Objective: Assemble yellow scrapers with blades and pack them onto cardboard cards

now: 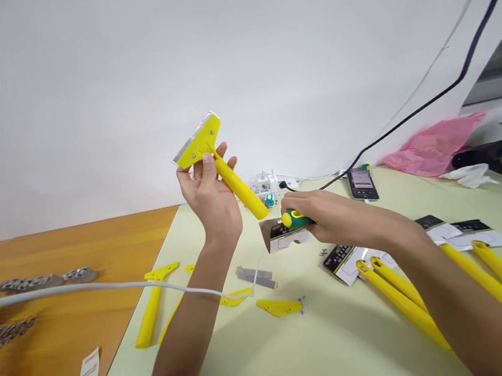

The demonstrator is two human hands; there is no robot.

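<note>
My left hand [212, 200] is raised and closed around a yellow scraper [239, 186], thumb near its head. The scraper's blade edge points up and left, and two screws show in its head. My right hand [335, 213] grips a screwdriver [297, 219] by its green and yellow handle; the shaft is hidden. Just under that handle is a curved black and white packaging card [282, 238]; whether my fingers hold it too, I cannot tell. Below lie grey metal blades [257, 277], a yellow clamp plate [279, 307] and small screws [302, 306].
Yellow scraper handles [149, 313] lie at the left. Carded scrapers [406, 309] spread on the right. A phone [362, 184], a power strip [273, 181] and a pink bag [433, 145] sit along the back. A white cable [105, 285] crosses the left foreground.
</note>
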